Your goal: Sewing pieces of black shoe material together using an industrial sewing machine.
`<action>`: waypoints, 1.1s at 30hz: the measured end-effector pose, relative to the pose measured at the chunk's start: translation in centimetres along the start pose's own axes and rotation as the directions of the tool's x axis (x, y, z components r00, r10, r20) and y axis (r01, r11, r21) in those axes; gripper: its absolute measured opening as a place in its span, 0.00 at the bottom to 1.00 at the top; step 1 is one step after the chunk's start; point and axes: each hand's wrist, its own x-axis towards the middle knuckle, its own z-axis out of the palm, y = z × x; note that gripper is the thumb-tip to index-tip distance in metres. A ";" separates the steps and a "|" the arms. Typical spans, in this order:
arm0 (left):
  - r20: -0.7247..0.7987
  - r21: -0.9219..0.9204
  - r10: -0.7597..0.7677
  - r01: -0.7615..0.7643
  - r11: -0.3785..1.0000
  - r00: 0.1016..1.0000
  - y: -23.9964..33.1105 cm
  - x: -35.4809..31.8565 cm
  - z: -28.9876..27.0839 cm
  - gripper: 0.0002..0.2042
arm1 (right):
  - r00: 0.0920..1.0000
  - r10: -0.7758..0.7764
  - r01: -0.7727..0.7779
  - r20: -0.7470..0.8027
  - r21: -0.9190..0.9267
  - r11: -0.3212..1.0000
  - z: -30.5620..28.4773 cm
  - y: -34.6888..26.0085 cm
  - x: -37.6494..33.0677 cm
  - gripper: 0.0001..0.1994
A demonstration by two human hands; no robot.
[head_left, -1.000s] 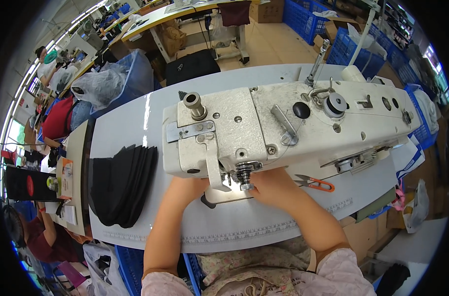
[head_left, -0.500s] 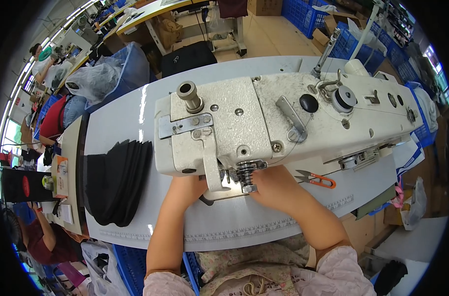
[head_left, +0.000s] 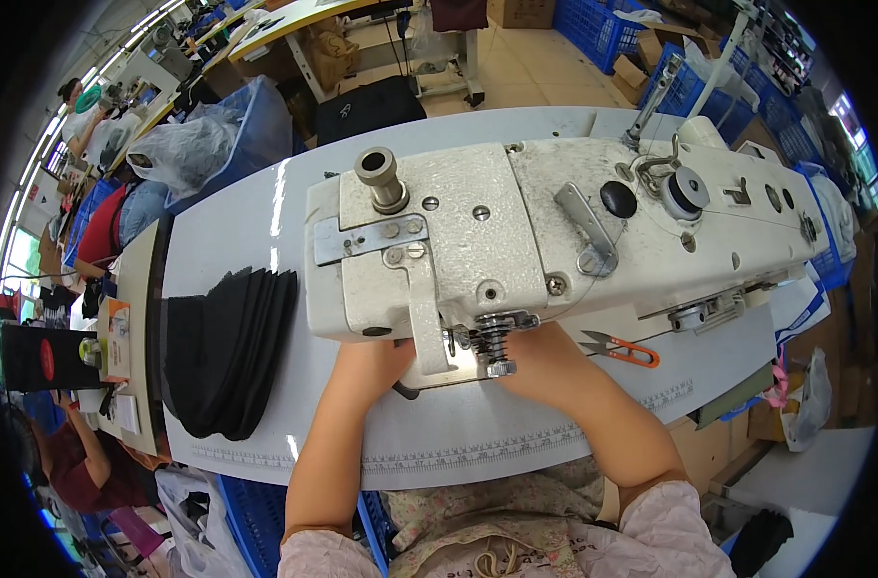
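Sewing machine, grey table, workshop floor

My left hand and right hand are bare: no gloves, rings, watch or bands that I can see. My forearms are uncovered up to the elbows. Above them I wear short, loose sleeves of pale pink cloth with a fine speckled print, the edges soft and a little crumpled. Over my lap lies a garment in a faded floral pattern of cream, green and pink, with a cord at its middle.
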 end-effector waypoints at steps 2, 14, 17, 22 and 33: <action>-0.010 -0.013 -0.011 0.011 1.000 1.000 0.1 0.1 0.0 0.17 | 0.999 -0.019 0.020 -0.030 0.008 1.000 0.3 0.2 -0.1 0.06; -0.038 0.115 0.075 -0.070 0.991 0.996 0.8 -0.1 0.2 0.16 | 0.999 -0.021 0.020 -0.036 -0.029 0.999 0.4 -0.2 -0.2 0.07; -0.060 0.181 0.111 -0.098 0.979 0.992 0.7 -0.1 0.5 0.16 | 1.000 0.001 -0.001 0.006 -0.032 0.999 0.1 -0.5 -0.1 0.07; -0.041 0.111 0.058 -0.053 0.992 0.997 0.8 -0.3 0.6 0.13 | 1.000 0.005 -0.005 0.001 -0.018 1.000 -0.1 -0.7 -0.2 0.07; -0.045 0.123 0.074 -0.068 0.990 0.996 0.6 -0.4 0.8 0.10 | 1.000 0.001 0.000 -0.027 0.016 1.000 -0.2 -0.8 -0.1 0.07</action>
